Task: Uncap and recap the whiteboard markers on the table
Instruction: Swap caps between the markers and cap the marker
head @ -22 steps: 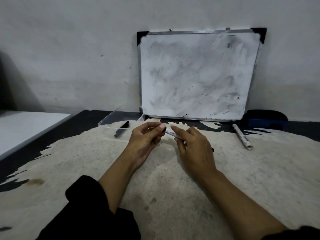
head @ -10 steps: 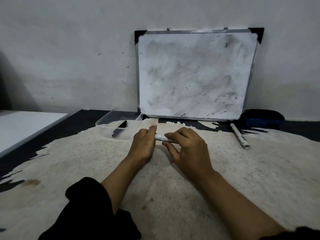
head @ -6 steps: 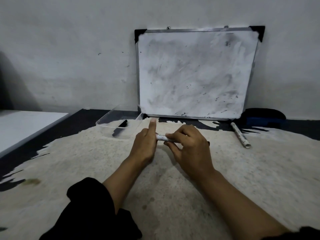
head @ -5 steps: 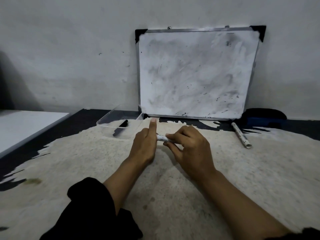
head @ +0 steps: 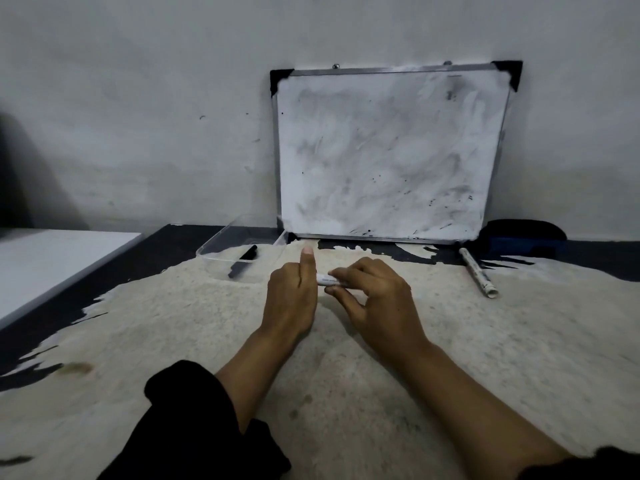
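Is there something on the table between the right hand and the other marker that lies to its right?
Nothing visible: only bare table cover lies between the right hand and the lying marker.

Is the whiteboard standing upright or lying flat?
Upright. The whiteboard stands on its lower edge at the back of the table, leaning against the wall.

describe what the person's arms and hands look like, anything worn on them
Both hands, left hand and right hand, are bare: no gloves, and no rings or watch in view. Forearms are uncovered; a black sleeve is bunched up the left arm, and another dark sleeve edges the right.
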